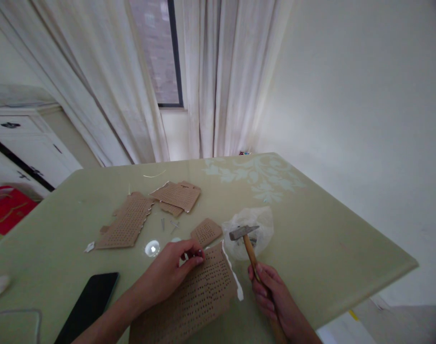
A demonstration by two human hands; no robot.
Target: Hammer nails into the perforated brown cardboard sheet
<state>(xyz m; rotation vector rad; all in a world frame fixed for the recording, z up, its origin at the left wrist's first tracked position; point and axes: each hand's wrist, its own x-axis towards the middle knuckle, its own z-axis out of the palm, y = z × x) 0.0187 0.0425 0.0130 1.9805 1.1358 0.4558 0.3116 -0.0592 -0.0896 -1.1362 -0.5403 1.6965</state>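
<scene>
Phone: laid flat at the near left of the table (332, 267), beside the left forearm.
Left cardboard piece (126, 222): dotted with holes, one edge torn; it lies flat beyond the phone (89, 306).
Nails (163, 224): scattered loose on the table; they are likely light, hard and slippery, best picked up by the shank.
Cardboard stack (180, 197): overlapping pieces, left farther back.
Left hand (171, 272): reached in from the near left, palm turned down and wrist slightly bent, held over the large sheet's far edge; its grip is drawn together at the fingertips, but whether anything small is pinched there cannot be told.
Large cardboard sheet (207, 291): placed in front, between the hands, its lower part cut off by the view; it is probably light, fairly stiff but weakened by the rows of holes, so best held flat by an unbroken edge.
Small cardboard piece (206, 231): seen just beyond the sheet.
Hammer (251, 251): held with its head over the plastic bag (265, 222); it is judged head-heavy, best grasped low on the wooden handle.
Right hand (273, 291): extended from the near right, its grip clamped around the handle, the head pointed away.
</scene>
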